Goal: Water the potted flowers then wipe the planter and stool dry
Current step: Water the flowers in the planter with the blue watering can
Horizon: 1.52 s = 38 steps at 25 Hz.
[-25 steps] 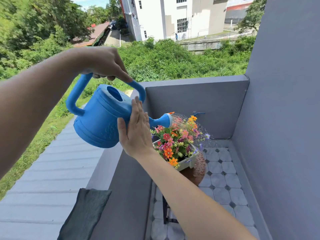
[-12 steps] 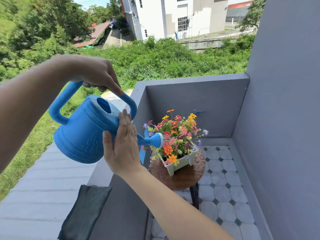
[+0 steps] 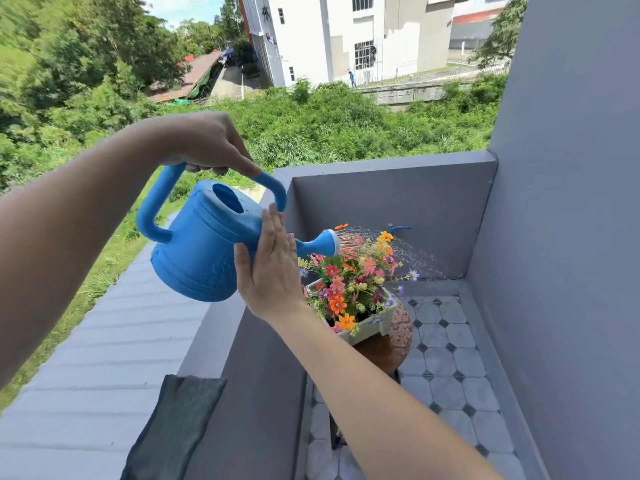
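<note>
Blue watering can (image 3: 204, 251) over planter (image 3: 372, 329) edge

Blue watering can (image 3: 204, 247) tilted spout-down, spraying over mixed flowers (image 3: 353, 278). White square planter (image 3: 377, 323) sits on round brown stool (image 3: 398, 337). Dark green cloth (image 3: 176, 427) draped over ledge (image 3: 207, 341) edge.

Smooth matt plastic watering can (image 3: 204, 251); soft cloth (image 3: 173, 427) — glossy tiles (image 3: 450, 368); rough-grained stool (image 3: 398, 330)

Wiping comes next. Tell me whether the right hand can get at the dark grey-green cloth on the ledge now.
Probably yes. The right hand lies flat on the blue plastic watering can, gripping nothing, and the grey-green cloth lies uncovered on the grey ledge below, nothing between.
</note>
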Motion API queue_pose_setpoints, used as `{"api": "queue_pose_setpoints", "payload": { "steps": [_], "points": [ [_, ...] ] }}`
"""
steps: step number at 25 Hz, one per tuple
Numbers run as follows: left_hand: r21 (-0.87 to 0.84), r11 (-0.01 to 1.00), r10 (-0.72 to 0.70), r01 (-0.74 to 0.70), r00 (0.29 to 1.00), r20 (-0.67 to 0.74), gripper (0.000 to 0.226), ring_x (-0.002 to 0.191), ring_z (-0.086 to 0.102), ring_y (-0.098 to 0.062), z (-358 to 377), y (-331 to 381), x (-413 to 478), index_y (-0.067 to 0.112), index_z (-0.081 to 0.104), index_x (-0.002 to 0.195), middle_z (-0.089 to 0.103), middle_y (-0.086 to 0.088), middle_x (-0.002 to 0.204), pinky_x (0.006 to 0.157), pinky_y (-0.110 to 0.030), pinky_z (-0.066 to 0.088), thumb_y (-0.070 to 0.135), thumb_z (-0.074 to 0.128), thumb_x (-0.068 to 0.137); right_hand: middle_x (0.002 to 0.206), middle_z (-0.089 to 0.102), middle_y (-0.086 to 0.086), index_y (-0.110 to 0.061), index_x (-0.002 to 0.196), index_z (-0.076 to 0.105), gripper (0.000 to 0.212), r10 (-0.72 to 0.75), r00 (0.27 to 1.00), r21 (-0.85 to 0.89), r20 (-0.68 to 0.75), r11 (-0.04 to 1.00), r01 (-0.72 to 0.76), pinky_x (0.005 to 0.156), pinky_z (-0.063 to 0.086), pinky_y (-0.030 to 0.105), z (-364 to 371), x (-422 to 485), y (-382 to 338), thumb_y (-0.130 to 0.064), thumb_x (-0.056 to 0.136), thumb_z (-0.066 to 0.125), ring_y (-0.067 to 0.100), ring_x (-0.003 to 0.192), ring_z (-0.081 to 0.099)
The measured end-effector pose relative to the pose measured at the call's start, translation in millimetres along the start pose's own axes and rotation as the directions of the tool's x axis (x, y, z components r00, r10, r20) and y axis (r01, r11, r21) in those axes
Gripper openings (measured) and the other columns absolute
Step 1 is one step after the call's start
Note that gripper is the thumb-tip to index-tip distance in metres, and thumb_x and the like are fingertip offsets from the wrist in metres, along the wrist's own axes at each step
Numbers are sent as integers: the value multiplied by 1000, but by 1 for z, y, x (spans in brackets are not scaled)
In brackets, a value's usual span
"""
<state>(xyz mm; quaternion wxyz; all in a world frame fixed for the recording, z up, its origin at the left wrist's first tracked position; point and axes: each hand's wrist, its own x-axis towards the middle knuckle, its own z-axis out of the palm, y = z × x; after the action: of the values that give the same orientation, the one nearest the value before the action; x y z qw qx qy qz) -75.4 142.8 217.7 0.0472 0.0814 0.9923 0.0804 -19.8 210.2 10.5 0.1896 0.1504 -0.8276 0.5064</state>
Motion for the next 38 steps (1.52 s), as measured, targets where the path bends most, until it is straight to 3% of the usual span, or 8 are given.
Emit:
{"api": "queue_pose_setpoints", "payload": {
  "steps": [4, 7, 15, 24, 29, 34, 38],
  "points": [
    [40, 998, -56, 56, 998, 8, 23, 33, 33, -12, -3, -19, -6, 22, 77, 92, 52, 2, 46, 38, -21, 31, 39, 72, 77, 164, 7, 7, -8, 152, 11, 82, -14, 999, 46, 43, 999, 12, 113, -17, 19, 18, -3, -13, -60, 89, 10, 20, 152, 4],
    [50, 995, -89, 87, 995, 53, 22, 30, 32, -10, 0, -30, -10, 21, 78, 91, 51, 1, 46, 35, -20, 29, 38, 72, 78, 164, 7, 6, -8, 152, 12, 75, -18, 997, 76, 81, 997, 12, 109, -22, 13, 27, -13, -19, -53, 92, 19, 19, 152, 3],
    [-56, 995, -71, 77, 991, 114, 22, 34, 32, -10, 14, -20, 4, 19, 77, 91, 49, 0, 46, 33, -19, 28, 36, 73, 78, 164, 9, 5, -10, 152, 12, 75, -14, 999, 53, 46, 999, 12, 120, -5, 32, 8, -18, 2, -55, 93, 23, 19, 152, 5],
    [-63, 994, -86, 85, 996, -13, 27, 42, 34, -16, -10, -25, 15, 16, 76, 97, 53, -5, 53, 40, -20, 30, 36, 72, 78, 163, 11, 10, -7, 152, 12, 66, -22, 998, 47, 61, 999, 19, 121, -1, 37, 9, 25, -2, -39, 98, 33, 23, 151, 6],
    [-30, 989, -141, 142, 990, 28, 23, 38, 33, -13, -14, -33, 4, 19, 77, 93, 50, -1, 47, 37, -20, 28, 36, 73, 77, 164, 10, 9, -8, 152, 12, 66, -27, 994, 118, 102, 993, 15, 121, -2, 37, 22, 11, -17, -38, 98, 35, 22, 151, 5],
    [-48, 987, -144, 153, 977, 155, 17, 34, 31, -10, -4, -27, -5, 23, 78, 85, 49, 2, 42, 34, -20, 26, 35, 75, 74, 164, 3, 3, -10, 153, 10, 75, 37, 995, 149, 97, 988, -52, 114, -19, 20, 19, -27, -34, -55, 93, 14, 15, 151, -4],
    [-118, 987, -88, 110, 979, 184, 14, 33, 29, -9, 8, -17, -7, 24, 78, 85, 47, 3, 41, 32, -18, 25, 33, 75, 75, 164, -1, -1, -12, 153, 9, 84, 87, 994, 138, 62, 986, -95, 112, -22, 16, 6, -41, -30, -60, 85, 5, 3, 147, -14]
  ]
}}
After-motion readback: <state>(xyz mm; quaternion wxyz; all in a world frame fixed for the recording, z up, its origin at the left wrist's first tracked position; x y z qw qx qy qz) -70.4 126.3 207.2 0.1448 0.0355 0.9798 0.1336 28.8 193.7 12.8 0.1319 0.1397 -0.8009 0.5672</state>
